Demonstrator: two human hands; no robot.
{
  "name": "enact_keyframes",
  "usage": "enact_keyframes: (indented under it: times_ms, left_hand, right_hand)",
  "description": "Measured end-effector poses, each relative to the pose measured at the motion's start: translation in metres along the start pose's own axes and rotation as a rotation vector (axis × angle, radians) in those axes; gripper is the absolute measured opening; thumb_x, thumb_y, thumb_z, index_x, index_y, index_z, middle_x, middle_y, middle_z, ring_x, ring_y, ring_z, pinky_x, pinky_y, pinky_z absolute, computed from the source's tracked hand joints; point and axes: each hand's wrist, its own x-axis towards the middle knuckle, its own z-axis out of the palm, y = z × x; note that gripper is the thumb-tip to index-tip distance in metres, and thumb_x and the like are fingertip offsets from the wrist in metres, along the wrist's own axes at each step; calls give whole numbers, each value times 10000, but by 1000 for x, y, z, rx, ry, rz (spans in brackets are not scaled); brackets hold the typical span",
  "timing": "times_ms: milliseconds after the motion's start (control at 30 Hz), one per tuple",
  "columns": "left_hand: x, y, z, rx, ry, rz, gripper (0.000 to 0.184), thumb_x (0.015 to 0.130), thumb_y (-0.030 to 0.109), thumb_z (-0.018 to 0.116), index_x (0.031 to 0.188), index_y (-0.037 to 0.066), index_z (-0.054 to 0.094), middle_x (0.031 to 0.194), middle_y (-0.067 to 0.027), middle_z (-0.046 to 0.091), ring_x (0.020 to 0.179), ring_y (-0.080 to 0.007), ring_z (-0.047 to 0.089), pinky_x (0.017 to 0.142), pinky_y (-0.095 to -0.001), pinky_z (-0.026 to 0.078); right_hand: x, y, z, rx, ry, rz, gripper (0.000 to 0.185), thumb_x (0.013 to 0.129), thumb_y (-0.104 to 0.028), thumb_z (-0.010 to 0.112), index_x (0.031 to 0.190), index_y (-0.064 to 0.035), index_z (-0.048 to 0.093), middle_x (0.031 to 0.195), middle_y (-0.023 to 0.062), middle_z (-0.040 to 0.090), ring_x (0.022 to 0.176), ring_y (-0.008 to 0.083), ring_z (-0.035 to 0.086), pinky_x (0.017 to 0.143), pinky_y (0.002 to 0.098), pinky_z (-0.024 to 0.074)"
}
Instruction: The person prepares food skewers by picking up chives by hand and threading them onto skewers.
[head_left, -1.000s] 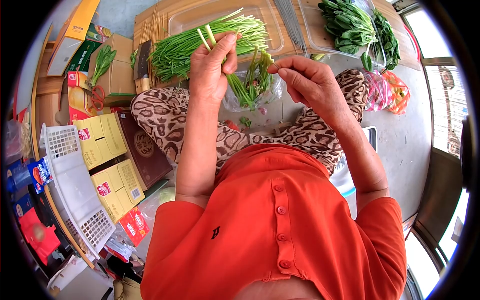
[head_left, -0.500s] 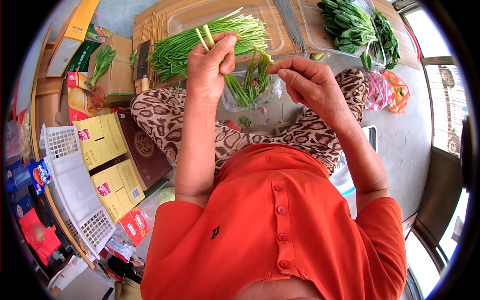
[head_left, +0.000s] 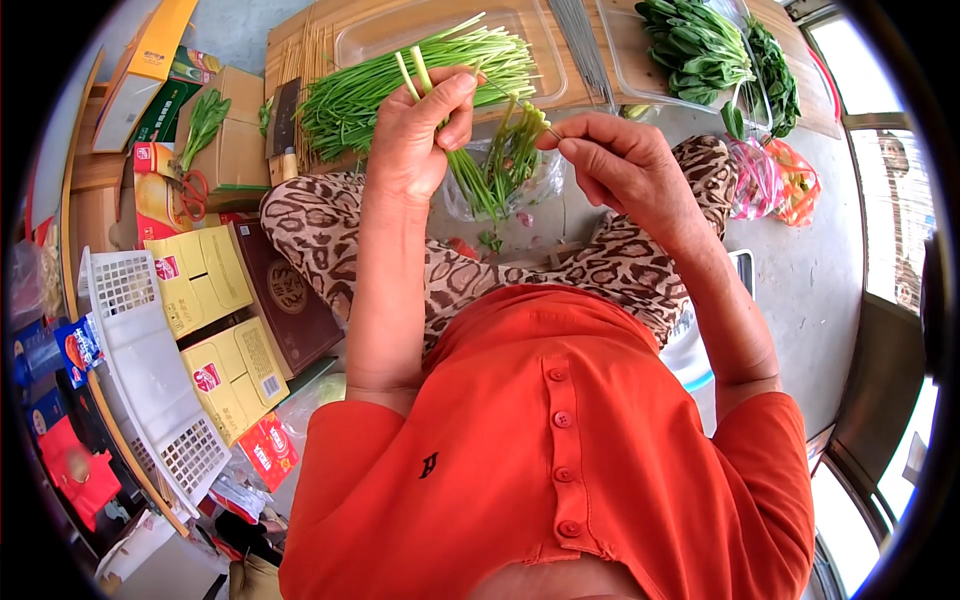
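My left hand (head_left: 412, 140) is closed around a bunch of green stems (head_left: 462, 165), with a couple of pale cut ends poking up past my thumb and the rest hanging out below. My right hand (head_left: 625, 165) is pinching the near end of a thin skewer (head_left: 552, 132) between thumb and fingertips. There's a clump of limp greens (head_left: 518, 145) hanging around the skewer, just beside the stems; too small to tell if they're actually threaded on. All of that is up in front of me, between my hands, over a clear plastic bag (head_left: 546, 190) and my leopard-print trousers (head_left: 325, 225).

Past my hands is the wooden table (head_left: 815, 112). Big pile of long green stalks (head_left: 400, 95) on it, overlapping a clear tray (head_left: 385, 35), with a cleaver (head_left: 286, 118) just left of the pile and thin wooden sticks (head_left: 312, 48) behind that. To the right of that tray there's a row of grey sticks (head_left: 580, 50), then leafy greens (head_left: 695, 50) in another clear tray (head_left: 622, 75).

Further out on my left: cardboard box (head_left: 240, 130), red-handled scissors (head_left: 194, 195), yellow boxes (head_left: 205, 280) and a white basket (head_left: 150, 350). Orange-and-white bag (head_left: 797, 190) on the floor to my right.
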Motion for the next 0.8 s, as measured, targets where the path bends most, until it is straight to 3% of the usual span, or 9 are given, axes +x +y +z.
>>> enact_keyframes:
  times_ms: [200, 400, 467, 500, 633, 800]
  left_hand:
    - [-3, -10, 9, -11, -37, -82, 183, 836, 144, 667, 954, 6, 644, 679, 14, 529, 476, -52, 386, 461, -216, 296]
    - [-1, -19, 17, 220, 75, 74, 236, 909, 229, 598, 982, 11, 653, 746, -4, 581, 538, -72, 459, 471, -225, 330]
    - [8, -30, 10, 408, 129, 373, 294, 941, 277, 547, 986, 10, 660, 802, -14, 607, 574, -75, 488, 478, -236, 348]
    - [9, -30, 2, 539, 129, 423, 339, 957, 305, 513, 1050, 2, 635, 767, 3, 572, 547, -54, 442, 466, -231, 336]
    - [2, -12, -1, 461, 165, 248, 427, 983, 365, 435, 1199, 5, 513, 678, 19, 467, 498, -36, 325, 445, -202, 292]
    - [4, -15, 4, 286, 126, 250, 318, 995, 312, 420, 1066, 19, 521, 707, -6, 503, 497, -51, 351, 454, -207, 303]
  right_hand:
    - [3, -1, 3, 34, 28, -8, 189, 939, -146, 529, 1001, -1, 634, 586, -39, 470, 509, 29, 415, 474, 194, 339]
    - [7, 2, 2, 4, 81, 11, 190, 939, -148, 526, 1000, 0, 630, 580, -34, 475, 504, 31, 415, 471, 196, 337]
    - [8, 4, -1, 5, 88, 11, 189, 939, -147, 526, 1000, -2, 631, 580, -33, 478, 503, 31, 415, 469, 194, 335]
    - [8, 6, -3, -15, 92, 20, 187, 939, -144, 526, 1000, -2, 632, 578, -34, 478, 501, 30, 415, 466, 192, 330]
    - [7, 12, -7, 1, 125, 17, 182, 940, -137, 524, 995, -2, 633, 572, -38, 479, 497, 25, 417, 457, 185, 318]
    - [6, 10, -6, 28, 110, 35, 179, 940, -136, 525, 1002, -5, 630, 577, -40, 475, 500, 22, 413, 454, 182, 310]
